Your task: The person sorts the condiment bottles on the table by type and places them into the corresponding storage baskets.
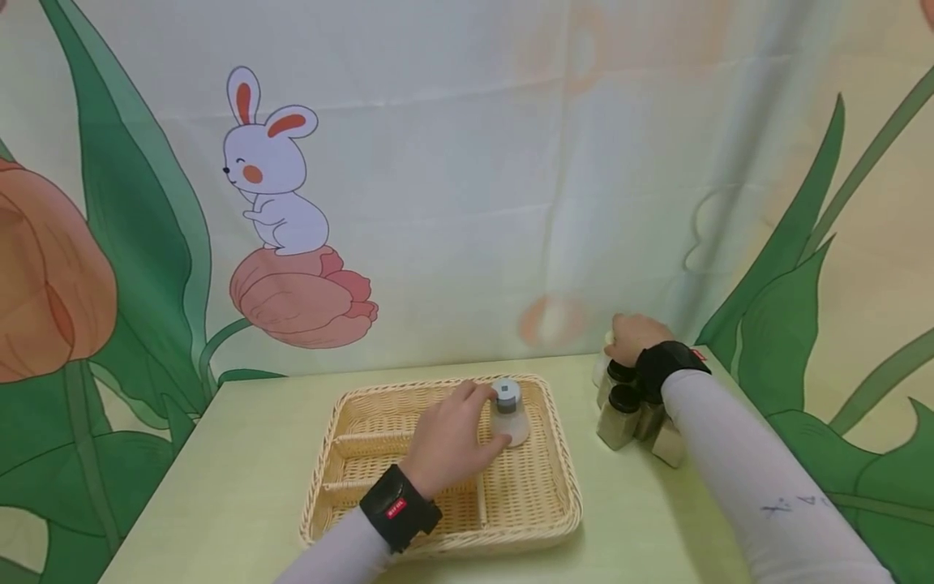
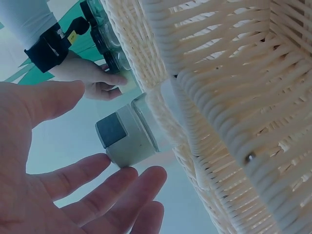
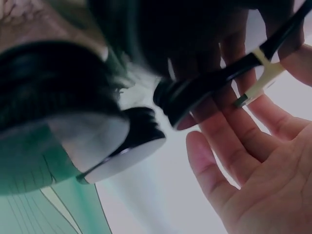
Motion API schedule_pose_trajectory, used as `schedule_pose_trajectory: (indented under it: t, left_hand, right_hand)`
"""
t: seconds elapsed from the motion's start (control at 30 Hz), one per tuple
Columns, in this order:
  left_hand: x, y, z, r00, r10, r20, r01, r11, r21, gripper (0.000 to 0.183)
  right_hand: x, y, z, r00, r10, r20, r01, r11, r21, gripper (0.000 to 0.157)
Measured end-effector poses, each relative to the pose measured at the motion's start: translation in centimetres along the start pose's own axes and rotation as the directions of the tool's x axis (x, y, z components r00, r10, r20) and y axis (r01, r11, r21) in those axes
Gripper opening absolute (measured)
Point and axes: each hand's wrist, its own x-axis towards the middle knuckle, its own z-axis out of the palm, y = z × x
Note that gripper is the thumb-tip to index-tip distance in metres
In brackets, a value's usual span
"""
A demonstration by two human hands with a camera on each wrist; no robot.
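Note:
A glass jar (image 1: 508, 418) with a grey-white lid and a dark square patch stands in the right compartment of the wicker basket (image 1: 574, 495). My left hand (image 1: 451, 442) is beside it, thumb and fingers spread; in the left wrist view the fingertips (image 2: 127, 174) are right at its lid, the thumb apart. At the table's back right my right hand (image 1: 636, 341) pinches the pale yellow top (image 3: 261, 83) of a white container (image 1: 601, 367), largely hidden behind other jars. Black-lidded spice jars (image 1: 619, 418) cluster just in front of that hand.
Dividers (image 1: 481, 499) split the basket into several compartments. Another jar (image 1: 668, 444) sits at the near right of the cluster, partly under the right forearm. A printed curtain (image 1: 452, 203) hangs along the back edge of the pale table (image 1: 212, 462).

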Motion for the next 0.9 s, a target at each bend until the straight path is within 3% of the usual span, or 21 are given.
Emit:
schedule_pose_trajectory:
  t: [0.6,0.9]
  left_hand:
    - [-0.2,-0.1,0.0,1.0,0.01,-0.011,-0.01,1.0,0.001,0.058]
    - [-0.3,0.1,-0.1,1.0,0.011,-0.022,-0.011,1.0,-0.007,0.058]
  right_hand:
    - [-0.7,-1.6,-1.2,0.995,-0.053,-0.088,0.053,0.999,-0.005,0.034]
    - [-1.9,-3.2,-2.5,0.971,-0.13,-0.201,0.131,0.991,-0.007,0.04]
